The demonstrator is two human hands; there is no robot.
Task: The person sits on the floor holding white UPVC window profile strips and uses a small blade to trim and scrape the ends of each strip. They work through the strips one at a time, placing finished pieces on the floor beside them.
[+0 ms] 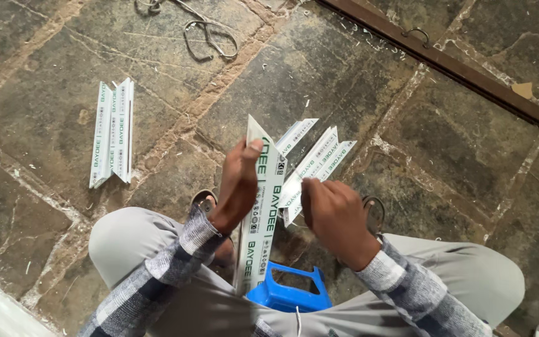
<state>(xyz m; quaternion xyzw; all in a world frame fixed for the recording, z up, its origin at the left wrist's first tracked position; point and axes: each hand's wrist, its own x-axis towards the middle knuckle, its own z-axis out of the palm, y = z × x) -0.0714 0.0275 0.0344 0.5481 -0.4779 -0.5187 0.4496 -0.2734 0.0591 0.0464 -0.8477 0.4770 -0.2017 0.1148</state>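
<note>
My left hand (239,184) grips a long white plastic channel strip (262,218) with green and black print, held almost upright between my knees. My right hand (334,209) is curled closed just right of that strip, touching the near ends of several shorter white strips (312,165) that fan out on the stone floor; whether it grips one of them I cannot tell. Both sleeves are grey-and-white plaid.
A small bundle of white strips (112,132) lies on the floor at the left. Metal wire loops (210,39) lie at the top. A brown metal rail (463,70) runs diagonally at upper right. A blue plastic stool (289,288) sits beneath me.
</note>
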